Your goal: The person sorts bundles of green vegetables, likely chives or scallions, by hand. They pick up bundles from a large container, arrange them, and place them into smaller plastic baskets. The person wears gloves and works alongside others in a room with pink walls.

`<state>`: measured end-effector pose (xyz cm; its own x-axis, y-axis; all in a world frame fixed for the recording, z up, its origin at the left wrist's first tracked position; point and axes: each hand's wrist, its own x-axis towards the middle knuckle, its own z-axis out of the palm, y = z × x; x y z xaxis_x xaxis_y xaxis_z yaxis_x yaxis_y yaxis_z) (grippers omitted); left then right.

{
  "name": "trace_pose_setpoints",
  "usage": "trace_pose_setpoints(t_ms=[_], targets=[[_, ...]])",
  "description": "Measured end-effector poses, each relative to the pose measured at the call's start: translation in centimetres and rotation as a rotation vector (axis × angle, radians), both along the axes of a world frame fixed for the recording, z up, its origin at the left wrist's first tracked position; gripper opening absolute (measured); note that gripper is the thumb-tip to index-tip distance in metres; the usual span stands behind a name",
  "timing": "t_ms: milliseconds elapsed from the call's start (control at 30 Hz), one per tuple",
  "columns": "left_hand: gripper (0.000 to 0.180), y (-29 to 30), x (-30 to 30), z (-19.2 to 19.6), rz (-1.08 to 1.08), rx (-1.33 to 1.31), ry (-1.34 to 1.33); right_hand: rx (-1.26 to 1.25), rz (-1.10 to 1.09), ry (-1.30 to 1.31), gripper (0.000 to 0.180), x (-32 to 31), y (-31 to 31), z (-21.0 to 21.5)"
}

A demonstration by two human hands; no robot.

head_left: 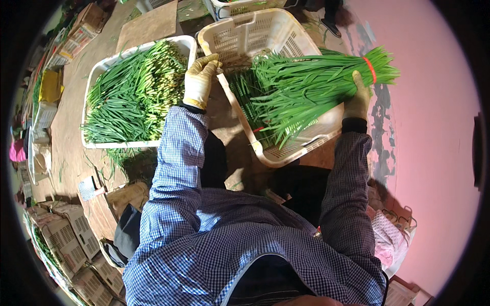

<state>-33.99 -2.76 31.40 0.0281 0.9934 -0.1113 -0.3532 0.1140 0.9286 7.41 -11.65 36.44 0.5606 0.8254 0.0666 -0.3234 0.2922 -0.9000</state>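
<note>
From my feed I look down on a brown, dusty floor (71, 137) littered with stray green blades, and to the right a pale pink wall or surface (434, 117) with patchy, peeling paint along its lower edge. The left hand (200, 79), in a yellowish work glove, clenches the rim of a cream plastic crate (286, 153) with slotted walls, at its near-left edge. The right hand (358, 97), also gloved, grasps a bundle of long green chives (306, 86) near its banded end; a red rubber band (370, 69) circles the stalks just beyond the fingers. The bundle lies across the crate's open top, its leaf tips pointing left and down into the crate, where more greens rest against the bottom.

Left of the crate, just beside it, stands a white tray (94, 76) heaped with loose chives, stems running diagonally. A flat sheet of cardboard (148, 25) lies beyond it, and a second slotted crate (245, 6) sits at the top edge. Along the far left I see stacked boxes and small crates (66, 239), bent by the lens. Both forearms wear a blue checked shirt (173, 173). A pink patterned bag (390, 237) sits by the person's right side.
</note>
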Motion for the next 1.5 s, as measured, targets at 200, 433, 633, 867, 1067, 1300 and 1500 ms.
trace_pose_setpoints(t_ms=[200, 433, 633, 867, 1067, 1300, 1500], targets=[[0.055, -1.0, 3.7, 3.3, -0.055, 0.238, 0.163, 0.034, -0.117, -0.03, 0.042, -1.1, 0.4, 0.6], [0.097, -2.4, 9.0, 6.4, -0.283, 0.414, 0.206, -0.014, -0.008, -0.205, 0.044, -0.6, 0.2, 0.2], [0.119, -1.9, 11.3, 1.5, -0.437, 0.299, 0.078, -0.139, 0.253, -0.375, 0.063, -4.5, -0.4, 0.3], [0.103, -3.4, 15.0, -1.9, -0.612, 0.007, -0.233, -0.373, 0.679, -0.271, 0.081, -8.1, 1.0, -1.6], [0.055, -3.9, 14.9, -4.4, -0.266, -0.158, -0.373, -0.352, 0.603, -0.691, 0.094, -10.4, 3.1, -6.5], [0.046, -3.1, 13.6, -4.7, -0.101, -0.207, -0.449, -0.347, 0.435, -0.974, 0.117, -13.2, 1.3, -8.2], [0.065, -2.2, 13.7, -4.3, -0.015, -0.16, -0.411, -0.449, 0.416, -1.04, 0.132, -14.5, -2.6, -7.4]])
